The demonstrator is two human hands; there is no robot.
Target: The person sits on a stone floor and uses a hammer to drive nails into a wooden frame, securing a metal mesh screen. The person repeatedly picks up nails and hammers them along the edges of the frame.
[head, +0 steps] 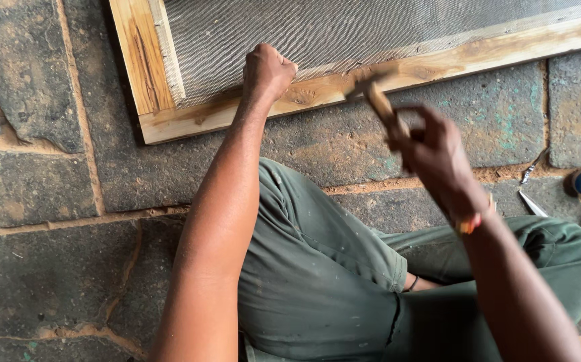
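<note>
Wooden frame (438, 64) w/ mesh (344, 27) lies on stone floor (49, 255). Left hand (268, 70), fist closed, presses frame's lower rail (anything pinched: can't tell). Right hand (431, 151) grips hammer (377, 97), blurred, just over that rail.

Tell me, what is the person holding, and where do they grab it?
The right hand holds a hammer by the lower end of its wooden handle. The left hand is a closed fist on the wooden frame; anything inside cannot be told.
</note>
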